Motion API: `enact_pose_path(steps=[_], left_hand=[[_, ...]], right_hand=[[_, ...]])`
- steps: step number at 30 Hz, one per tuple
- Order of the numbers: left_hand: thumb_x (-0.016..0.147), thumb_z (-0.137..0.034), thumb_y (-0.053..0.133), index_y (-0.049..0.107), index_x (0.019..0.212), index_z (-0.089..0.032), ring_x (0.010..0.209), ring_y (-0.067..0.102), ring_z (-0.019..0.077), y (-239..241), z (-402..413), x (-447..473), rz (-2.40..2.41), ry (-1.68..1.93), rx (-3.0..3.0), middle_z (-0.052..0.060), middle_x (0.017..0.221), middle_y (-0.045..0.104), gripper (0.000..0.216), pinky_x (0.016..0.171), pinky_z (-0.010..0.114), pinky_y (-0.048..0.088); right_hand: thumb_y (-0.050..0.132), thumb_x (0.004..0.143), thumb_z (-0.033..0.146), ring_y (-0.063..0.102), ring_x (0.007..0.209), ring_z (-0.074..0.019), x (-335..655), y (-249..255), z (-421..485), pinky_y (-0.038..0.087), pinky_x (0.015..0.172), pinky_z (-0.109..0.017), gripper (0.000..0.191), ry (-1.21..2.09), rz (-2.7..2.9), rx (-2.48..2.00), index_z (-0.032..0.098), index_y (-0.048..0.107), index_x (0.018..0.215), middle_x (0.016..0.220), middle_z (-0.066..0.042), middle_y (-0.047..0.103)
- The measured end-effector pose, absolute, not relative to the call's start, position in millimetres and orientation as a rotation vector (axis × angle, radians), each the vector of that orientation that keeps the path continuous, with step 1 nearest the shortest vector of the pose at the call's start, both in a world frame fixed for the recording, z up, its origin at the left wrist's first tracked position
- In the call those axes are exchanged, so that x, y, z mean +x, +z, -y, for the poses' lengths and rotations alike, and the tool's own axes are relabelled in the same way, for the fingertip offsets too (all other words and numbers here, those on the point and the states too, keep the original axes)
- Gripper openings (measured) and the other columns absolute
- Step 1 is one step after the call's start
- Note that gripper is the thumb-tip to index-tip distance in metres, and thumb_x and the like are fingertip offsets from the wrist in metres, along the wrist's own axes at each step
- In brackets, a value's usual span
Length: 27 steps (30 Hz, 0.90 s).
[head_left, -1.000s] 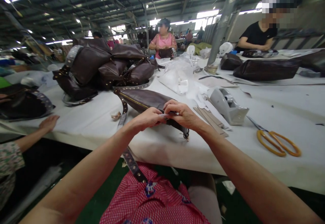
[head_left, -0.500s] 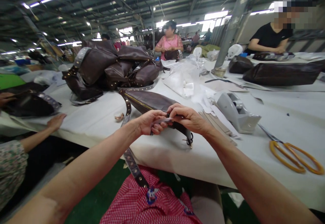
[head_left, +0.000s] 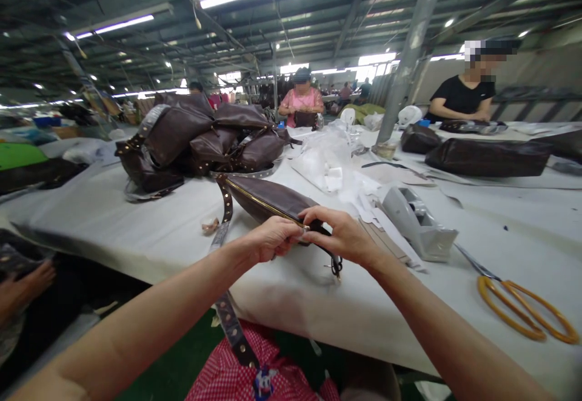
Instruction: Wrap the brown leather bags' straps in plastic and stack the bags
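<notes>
Zip-top dark brown bag (head_left: 273, 195) lies on the white-covered table (head_left: 177, 231), to the left of the grey tape dispenser (head_left: 421, 228), its zipped opening facing up and its right end toward the near edge. Left hand (head_left: 275, 238) is at the bag's near side, left of the dispenser; the forearm runs in from the lower left, back of the hand up, fingers curled and drawn close together with the tips at the zip's right end. Right hand (head_left: 339, 232) arches over the bag's right end, between the left hand and the dispenser, wrist bent inward; its thumb and forefinger stand a narrow gap apart, tips near the left hand's. Whether either hand grips, and what, cannot be told, as the contact is partly hidden. Studded strap (head_left: 236, 334) hangs over the table edge, nearer the person than the dispenser, down to the red checked apron (head_left: 222, 367). Paper strips (head_left: 395, 240) lie just left of the dispenser, orange-handled scissors (head_left: 530, 310) to its right. A bag pile (head_left: 177, 140) sits well apart, far left of the dispenser.
</notes>
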<state>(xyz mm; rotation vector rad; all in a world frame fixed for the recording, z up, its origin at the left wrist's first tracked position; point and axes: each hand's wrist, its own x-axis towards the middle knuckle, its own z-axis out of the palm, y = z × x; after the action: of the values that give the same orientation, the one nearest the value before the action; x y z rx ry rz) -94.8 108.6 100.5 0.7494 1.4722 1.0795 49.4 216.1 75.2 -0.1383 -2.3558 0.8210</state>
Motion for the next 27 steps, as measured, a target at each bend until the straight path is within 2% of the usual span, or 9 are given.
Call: enact_pose_path(steps=[3, 7, 13, 15, 18, 20, 24, 27], left_hand=[[0.051, -0.018, 0.054, 0.039, 0.052, -0.02, 0.036, 0.017, 0.0018, 98, -109, -96, -1.49, 1.078, 0.784, -0.01, 0.044, 0.03, 0.016, 0.039, 0.021, 0.006], [0.054, -0.019, 0.053, 0.04, 0.051, -0.019, 0.037, 0.02, 0.0029, 97, -109, -99, -1.516, 1.04, 0.906, -0.009, 0.043, 0.034, 0.013, 0.039, 0.021, 0.009], [0.067, -0.021, 0.051, 0.041, 0.053, -0.019, 0.038, 0.024, 0.0052, 104, -113, -104, -1.638, 0.871, 1.172, -0.009, 0.042, 0.031, 0.018, 0.04, 0.022, 0.016], [0.071, -0.018, 0.049, 0.045, 0.057, -0.018, 0.042, 0.032, 0.0068, 107, -115, -105, -1.713, 0.778, 1.408, -0.008, 0.046, 0.038, 0.015, 0.043, 0.022, 0.021], [0.076, -0.012, 0.048, 0.059, 0.07, -0.015, 0.062, 0.054, 0.0126, 113, -117, -104, -1.824, 0.564, 1.973, -0.001, 0.066, 0.06, 0.013, 0.056, 0.022, 0.037], [0.081, -0.013, 0.048, 0.063, 0.08, -0.014, 0.074, 0.062, 0.0187, 117, -117, -103, -1.95, 0.331, 2.233, 0.005, 0.079, 0.068, 0.015, 0.065, 0.026, 0.043], [0.088, -0.018, 0.045, 0.062, 0.09, -0.012, 0.076, 0.067, 0.0259, 121, -114, -101, -2.067, -0.096, 2.454, 0.011, 0.086, 0.071, 0.017, 0.065, 0.033, 0.049], [0.09, -0.012, 0.04, 0.059, 0.093, -0.011, 0.071, 0.067, 0.0257, 121, -112, -102, -1.985, -0.334, 2.634, 0.011, 0.085, 0.069, 0.02, 0.06, 0.034, 0.05]], right_hand=[[0.067, 0.079, 0.022, 0.064, 0.092, -0.0195, 48, 73, -214, 0.049, 0.083, -0.031, 0.011, 0.631, 2.422, -0.109, 0.022, 0.062, 0.089, 0.1, -0.006, 0.07], [0.065, 0.08, 0.019, 0.065, 0.084, -0.0188, 47, 75, -213, 0.05, 0.076, -0.029, 0.012, 0.48, 2.459, -0.078, 0.022, 0.062, 0.092, 0.091, -0.005, 0.07], [0.06, 0.081, 0.015, 0.064, 0.08, -0.017, 46, 78, -213, 0.05, 0.071, -0.027, 0.01, 0.413, 2.455, -0.012, 0.021, 0.061, 0.089, 0.088, -0.004, 0.069], [0.057, 0.081, 0.012, 0.064, 0.08, -0.017, 45, 77, -212, 0.05, 0.071, -0.027, 0.012, 0.38, 2.449, 0.016, 0.021, 0.06, 0.087, 0.09, -0.005, 0.069], [0.056, 0.076, 0.008, 0.063, 0.078, -0.0175, 42, 74, -210, 0.049, 0.07, -0.027, 0.017, 0.355, 2.438, -0.03, 0.021, 0.058, 0.086, 0.086, -0.004, 0.068], [0.056, 0.074, 0.008, 0.062, 0.074, -0.0175, 40, 72, -209, 0.048, 0.067, -0.027, 0.015, 0.354, 2.421, -0.103, 0.021, 0.055, 0.082, 0.08, -0.003, 0.066], [0.056, 0.072, 0.01, 0.06, 0.069, -0.0171, 38, 69, -208, 0.046, 0.064, -0.027, 0.014, 0.435, 2.355, -0.179, 0.022, 0.05, 0.075, 0.076, -0.002, 0.065], [0.055, 0.071, 0.009, 0.063, 0.077, -0.0174, 39, 68, -209, 0.048, 0.069, -0.028, 0.015, 0.563, 2.321, -0.157, 0.023, 0.05, 0.077, 0.089, -0.003, 0.069]])
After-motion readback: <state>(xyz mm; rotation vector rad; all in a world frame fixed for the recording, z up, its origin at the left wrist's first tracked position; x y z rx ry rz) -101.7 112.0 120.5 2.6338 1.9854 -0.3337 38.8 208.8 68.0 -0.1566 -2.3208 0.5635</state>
